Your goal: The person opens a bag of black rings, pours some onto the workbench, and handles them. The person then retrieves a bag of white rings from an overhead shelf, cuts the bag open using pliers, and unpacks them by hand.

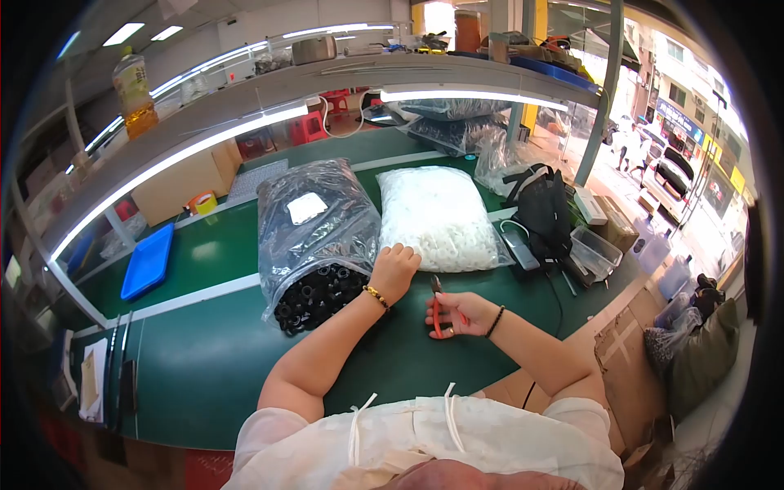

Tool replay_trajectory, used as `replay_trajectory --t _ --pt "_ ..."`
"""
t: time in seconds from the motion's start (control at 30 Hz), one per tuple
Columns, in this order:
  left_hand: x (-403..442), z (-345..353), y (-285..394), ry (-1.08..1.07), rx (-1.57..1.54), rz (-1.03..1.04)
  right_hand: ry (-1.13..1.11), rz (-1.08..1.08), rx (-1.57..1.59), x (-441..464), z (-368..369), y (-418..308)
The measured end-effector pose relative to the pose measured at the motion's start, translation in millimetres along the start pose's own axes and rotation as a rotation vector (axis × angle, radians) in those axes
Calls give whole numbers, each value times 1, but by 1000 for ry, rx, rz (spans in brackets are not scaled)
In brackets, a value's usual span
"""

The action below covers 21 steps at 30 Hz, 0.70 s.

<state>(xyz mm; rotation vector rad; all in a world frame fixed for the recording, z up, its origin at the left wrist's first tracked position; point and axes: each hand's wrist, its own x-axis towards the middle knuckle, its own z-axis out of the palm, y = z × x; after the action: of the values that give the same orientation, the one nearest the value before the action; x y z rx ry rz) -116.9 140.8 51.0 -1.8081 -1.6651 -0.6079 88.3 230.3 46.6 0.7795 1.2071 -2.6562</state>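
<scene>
My right hand [459, 315] is closed around red-handled pliers [437, 309], their dark jaws pointing away from me over the green bench. My left hand [397, 270] is closed at the near left corner of a clear bag of white parts [441, 216]; its fingertips are too small to show exactly what they grip. To the left lies a clear bag of black ring-like parts [318, 237], its near end showing the parts and a white label on top. My left wrist is beside this bag.
A blue tray [148, 261] lies at the left, with yellow tape [202, 202] behind it. A black bag [541, 214], a grey device [520, 248] and a clear plastic box [594, 253] stand at the right. A lit shelf [343, 75] spans the bench.
</scene>
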Motion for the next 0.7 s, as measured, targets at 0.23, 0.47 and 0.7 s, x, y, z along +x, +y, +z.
replay_trajectory --t 0.23,0.47,0.7 --pt "3 -4 -4 -23 -43 3 91 -21 -151 12 14 -18" --pt "3 5 -14 -155 -134 -121 141 1 -167 12 16 -24" --pt "3 4 -12 -126 -135 -125 134 46 -147 18 18 -33"
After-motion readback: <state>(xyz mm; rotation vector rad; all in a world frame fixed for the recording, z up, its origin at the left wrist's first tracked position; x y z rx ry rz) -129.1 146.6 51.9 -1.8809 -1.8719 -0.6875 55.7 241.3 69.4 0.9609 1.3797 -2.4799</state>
